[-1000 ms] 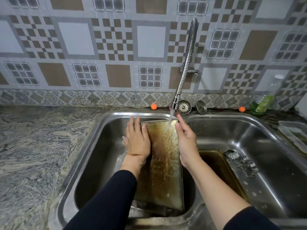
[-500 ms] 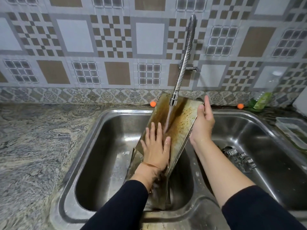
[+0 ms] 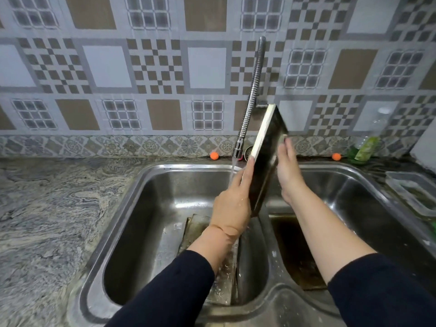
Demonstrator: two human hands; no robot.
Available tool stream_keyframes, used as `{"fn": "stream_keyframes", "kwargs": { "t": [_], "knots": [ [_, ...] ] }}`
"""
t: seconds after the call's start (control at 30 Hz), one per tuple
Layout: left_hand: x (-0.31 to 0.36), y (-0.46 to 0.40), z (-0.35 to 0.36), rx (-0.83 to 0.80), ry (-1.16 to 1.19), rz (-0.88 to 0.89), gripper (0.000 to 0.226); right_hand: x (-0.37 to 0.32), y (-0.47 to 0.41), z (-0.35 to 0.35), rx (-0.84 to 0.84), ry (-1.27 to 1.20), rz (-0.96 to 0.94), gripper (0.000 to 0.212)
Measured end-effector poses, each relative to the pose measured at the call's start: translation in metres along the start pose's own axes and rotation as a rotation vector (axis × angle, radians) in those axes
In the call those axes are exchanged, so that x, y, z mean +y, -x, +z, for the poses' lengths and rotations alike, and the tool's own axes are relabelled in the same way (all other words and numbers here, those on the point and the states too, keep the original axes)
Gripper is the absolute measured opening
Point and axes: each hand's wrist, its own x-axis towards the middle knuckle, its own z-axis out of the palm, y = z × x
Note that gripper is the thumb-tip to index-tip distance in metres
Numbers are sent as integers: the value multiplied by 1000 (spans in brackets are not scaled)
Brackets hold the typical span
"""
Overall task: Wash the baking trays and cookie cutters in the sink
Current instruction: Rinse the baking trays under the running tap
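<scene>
While tray is held: baking tray (image 3: pixel 264 161) gripped edge-on, frame centre, by left hand (image 3: pixel 232 208) and right hand (image 3: pixel 286 171).
Advice: stained face should be turned into faucet (image 3: pixel 251 97) stream.

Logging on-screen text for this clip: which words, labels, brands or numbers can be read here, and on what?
None can be read.
Green bottle at the far right of the counter: any label is too blurred to read.
Baking tray held in both hands: no print shows.
Wall tiles: patterns only, no lettering.
</scene>
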Motion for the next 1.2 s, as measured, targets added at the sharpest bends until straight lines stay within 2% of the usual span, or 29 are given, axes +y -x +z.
{"fn": "stream_keyframes", "kwargs": {
  "t": [0.07, 0.13, 0.2, 0.27, 0.33, 0.47, 0.57, 0.63, 0.83, 0.97, 1.2],
  "knots": [
    [14, -4, 3, 25, 80, 25, 84, 18, -2, -17, 73, 208, 81, 51],
    [30, -9, 7, 76, 203, 14, 76, 32, -2, -39, 59, 249, 114, 52],
    [42, -15, 15, 79, 331, -79, 73, 38, -2, -60, 39, 267, 96, 54],
    [46, -15, 28, 21, 425, -160, 70, 40, -2, -81, 78, 358, 136, 59],
    [47, -9, 44, -95, 417, -178, 69, 47, -4, -104, 89, 480, 186, 65],
    [39, 7, 77, -388, 276, -221, 63, 75, -4, -151, 63, 696, 270, 75],
    [27, 22, 94, -723, -120, -302, 72, 106, 0, -181, 33, 824, 354, 78],
    [25, 31, 101, -856, -281, -282, 80, 131, 3, -193, 2, 896, 402, 81],
    [27, 34, 107, -835, -399, -247, 73, 188, 5, -194, -79, 1041, 588, 88],
    [27, 34, 109, -810, -382, -263, 70, 207, 1, -181, -125, 1123, 601, 92],
    [23, 36, 112, -783, -369, -271, 69, 212, 3, -171, -122, 1268, 609, 81]
  ]
}}
